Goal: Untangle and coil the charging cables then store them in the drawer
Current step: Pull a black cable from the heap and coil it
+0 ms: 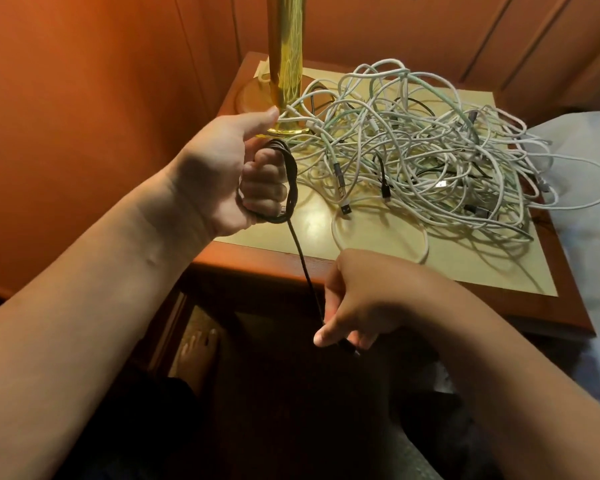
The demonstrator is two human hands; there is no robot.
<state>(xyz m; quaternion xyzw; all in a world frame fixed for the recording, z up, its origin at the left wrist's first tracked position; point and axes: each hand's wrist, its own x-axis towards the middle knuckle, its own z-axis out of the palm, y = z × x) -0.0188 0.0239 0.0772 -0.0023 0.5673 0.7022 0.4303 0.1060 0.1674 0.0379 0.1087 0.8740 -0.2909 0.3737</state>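
Left hand (243, 174) raised at the near-left corner of the bedside table (565, 306), fingers curled into a fist with several loops of a dark braided cable (289, 181) wound around them; thumb extended upward, its tip at the foot of the brass lamp post (286, 60). From the coil a single strand of the same cable runs down and to the right, past the table's front edge, to the right hand (357, 303). Right hand sits below and in front of the table edge, thumb and fingertips pinching the strand close to its end; the dark plug pokes out just under the fingers, which are otherwise loosely curled. On the table top, a pale yellow mat (482, 265) carries a large tangle of white cables (426, 147), with a few dark cables and grey plugs threaded through it; the heap fills the middle and right of the mat and some loops hang over the right edge. The tangle's left side presses against the lamp's round base (253, 95), just beside the left hand's thumb. One white loop lies flat on the mat near the front edge, above the right hand. Wood-panelled wall behind and to the left. A bare foot (196, 355) shows on the floor below the table's left corner. Front of the table lies in shadow; no drawer can be made out.
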